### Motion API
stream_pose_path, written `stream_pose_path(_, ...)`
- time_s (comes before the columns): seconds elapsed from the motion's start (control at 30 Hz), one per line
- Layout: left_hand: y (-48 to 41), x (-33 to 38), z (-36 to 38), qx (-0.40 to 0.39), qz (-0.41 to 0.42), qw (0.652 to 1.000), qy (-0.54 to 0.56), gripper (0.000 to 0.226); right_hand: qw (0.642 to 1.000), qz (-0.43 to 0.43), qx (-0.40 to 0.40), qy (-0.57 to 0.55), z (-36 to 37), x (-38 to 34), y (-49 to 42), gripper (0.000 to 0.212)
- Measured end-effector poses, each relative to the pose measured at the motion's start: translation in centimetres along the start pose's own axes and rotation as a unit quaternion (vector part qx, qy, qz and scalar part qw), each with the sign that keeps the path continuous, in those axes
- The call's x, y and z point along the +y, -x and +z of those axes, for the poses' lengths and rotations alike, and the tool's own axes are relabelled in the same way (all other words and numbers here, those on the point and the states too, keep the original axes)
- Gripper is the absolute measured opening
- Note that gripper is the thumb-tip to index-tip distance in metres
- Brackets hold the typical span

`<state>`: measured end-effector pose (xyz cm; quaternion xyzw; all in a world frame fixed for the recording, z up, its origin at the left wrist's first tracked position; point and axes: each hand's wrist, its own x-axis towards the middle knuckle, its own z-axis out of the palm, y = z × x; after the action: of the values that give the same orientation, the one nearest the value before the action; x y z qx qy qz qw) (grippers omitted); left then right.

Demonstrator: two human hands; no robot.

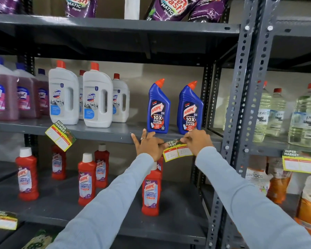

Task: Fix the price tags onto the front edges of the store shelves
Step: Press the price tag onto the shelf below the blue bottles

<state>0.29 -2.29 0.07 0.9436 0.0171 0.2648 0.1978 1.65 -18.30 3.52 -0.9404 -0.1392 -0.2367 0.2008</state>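
Note:
A yellow "Super Market" price tag (177, 151) hangs against the front edge of the grey middle shelf (106, 135), just below two blue Harpic bottles (158, 106). My left hand (149, 146) pinches the tag's top left corner, its other fingers spread on the shelf edge. My right hand (196, 141) pinches the tag's top right corner at the shelf lip. Another tag (60, 135) hangs tilted on the same edge further left. A third tag (298, 162) sits on the neighbouring rack's shelf edge at right.
White Domex bottles (97, 97) and purple cleaner bottles (4, 94) stand on the middle shelf. Red Harpic bottles (150, 191) stand on the shelf below. A perforated steel upright (239, 123) separates the right rack, which holds clear liquid bottles (305, 115). One more tag (4, 221) hangs lower left.

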Motion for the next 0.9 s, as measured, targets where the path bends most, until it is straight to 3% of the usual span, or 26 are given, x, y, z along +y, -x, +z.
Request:
stream_pose_path(0.13, 0.8, -0.8, -0.3, 0.024, 0.057, 0.997, -0.050, 0.032, 0.998, -0.017, 0.007, -0.059, 0.6, 1.3, 1.0, 0.032)
stream_pose_path(0.3, 1.9, -2.2, 2.1, 0.037, 0.113, 0.977, -0.177, 0.034, 0.982, -0.085, 0.023, 0.168, 4.6, 1.9, 2.6, 0.032)
stream_pose_path(0.47, 1.1, -2.5, 2.0, 0.031, 0.152, 0.962, -0.223, 0.031, 0.966, -0.078, 0.045, 0.241, 5.3, 1.8, 2.1, 0.034)
stream_pose_path(0.67, -0.9, -2.4, -1.2, 0.005, 0.150, 0.982, -0.115, 0.035, 0.990, -0.033, 0.028, 0.133, 1.7, 1.3, -0.3, 0.038)
stream_pose_path(0.8, -2.7, -1.5, -2.9, -0.061, 0.149, 0.975, -0.157, 0.036, 0.994, 0.019, -0.055, 0.096, -0.9, 0.8, -1.1, 0.039)
stream_pose_path(0.9, -3.4, -1.1, -3.2, -0.090, 0.140, 0.969, -0.184, 0.039, 0.991, 0.031, -0.055, 0.117, -0.8, -0.1, -1.2, 0.042)
